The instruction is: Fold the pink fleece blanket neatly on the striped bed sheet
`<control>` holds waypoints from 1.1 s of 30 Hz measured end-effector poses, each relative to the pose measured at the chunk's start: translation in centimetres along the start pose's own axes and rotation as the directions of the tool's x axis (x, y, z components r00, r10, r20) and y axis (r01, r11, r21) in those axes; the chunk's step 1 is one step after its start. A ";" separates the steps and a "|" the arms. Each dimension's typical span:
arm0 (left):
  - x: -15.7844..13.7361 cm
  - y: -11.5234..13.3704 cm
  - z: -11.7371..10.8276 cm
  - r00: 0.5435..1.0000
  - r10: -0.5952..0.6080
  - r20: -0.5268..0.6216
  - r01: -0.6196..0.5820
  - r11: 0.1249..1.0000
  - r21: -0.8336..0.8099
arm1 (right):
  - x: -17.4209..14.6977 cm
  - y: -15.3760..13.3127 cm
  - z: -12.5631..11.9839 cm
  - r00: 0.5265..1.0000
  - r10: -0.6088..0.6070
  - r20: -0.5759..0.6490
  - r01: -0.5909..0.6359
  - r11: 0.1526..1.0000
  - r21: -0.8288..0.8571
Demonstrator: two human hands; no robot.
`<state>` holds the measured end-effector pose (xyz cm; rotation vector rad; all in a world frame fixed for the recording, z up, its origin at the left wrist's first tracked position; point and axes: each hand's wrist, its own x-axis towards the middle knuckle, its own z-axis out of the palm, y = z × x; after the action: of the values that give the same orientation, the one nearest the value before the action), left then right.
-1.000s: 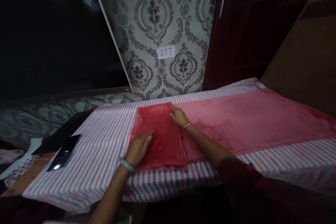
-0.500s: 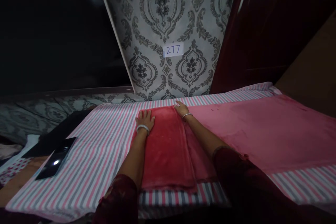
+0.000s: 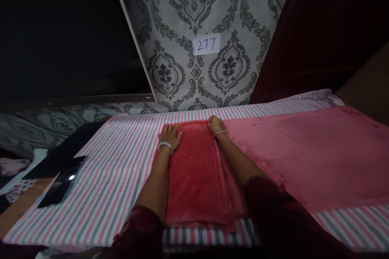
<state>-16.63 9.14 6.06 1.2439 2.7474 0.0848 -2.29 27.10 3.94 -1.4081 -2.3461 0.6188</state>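
Observation:
A red plush towel lies lengthwise, its left part folded over in layers and its lighter pink side spread out flat to the right. My left hand rests flat with fingers spread on the far left corner of the folded part. At the far right corner of that fold, my right hand has its fingers closed on the towel's edge. The thumb and fingertips are partly hidden. Beneath everything is a striped pink, grey and white sheet.
A black phone lies on the sheet at the left. Dark cloth and other fabrics are beyond it. A large screen stands at upper left. The patterned wall carries a paper label. A dark red panel is on the right.
My right hand's fingers have closed on the towel's far corner, where they were more extended before. My left hand stays flat in place. The view has tilted slightly downward.

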 end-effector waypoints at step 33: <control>0.7 -0.2 0.3 1.000 -0.024 0.013 0.024 1.000 -0.005 | -2.5 -1.4 0.4 0.904 -0.297 0.308 0.371 0.903 -0.215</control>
<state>-17.20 9.53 5.66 1.2055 2.7483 0.0807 -2.37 24.25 4.16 -1.0195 -2.8973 0.4228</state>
